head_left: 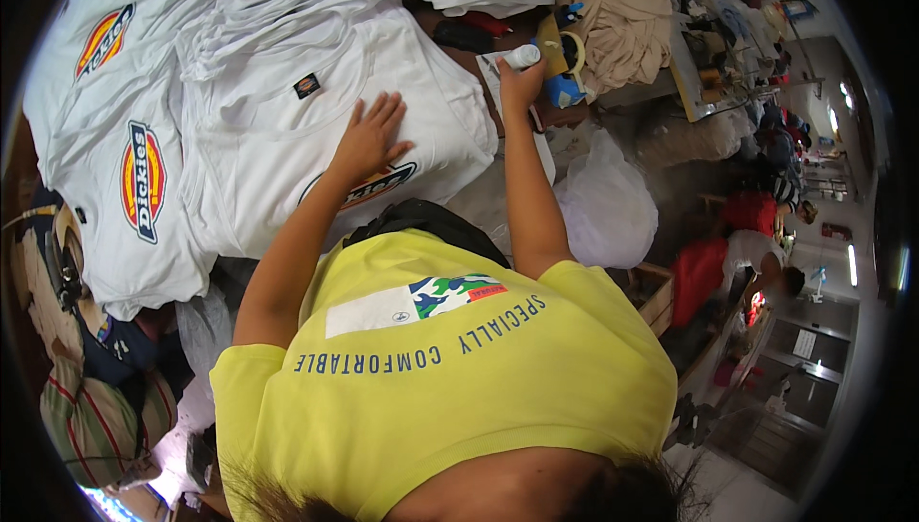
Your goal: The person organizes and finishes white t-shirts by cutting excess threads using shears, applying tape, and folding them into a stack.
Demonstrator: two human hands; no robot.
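In the head view we look down on a worktable (536, 120) almost wholly covered with white t-shirts, some stacked, some spread and overlapping, several showing an oval red, yellow and blue emblem. Beige cloth (622, 14) is heaped toward the table's far right corner, and a white plastic bag (603, 201) bulges just off its right edge. Beyond that edge the room opens out: a grey floor, cluttered benches, and other people in red and white bent over farther off.

Our left hand (369, 139) lies flat with fingers spread on the folded white t-shirt (287, 129) nearest us, close to the table's near edge. Our right hand (520, 77) is closed around a small white cylinder (522, 56) at the right edge, beside a blue and yellow object (560, 62) we cannot identify.

Our yellow shirt (450, 378) hides the table's near edge, and the fisheye rim cuts off the shirts at the left. What the cylinder is stays unclear.

The cylinder lies with its long axis across the picture, its free end pointing right. The folded shirt runs lengthwise from near left to far right.
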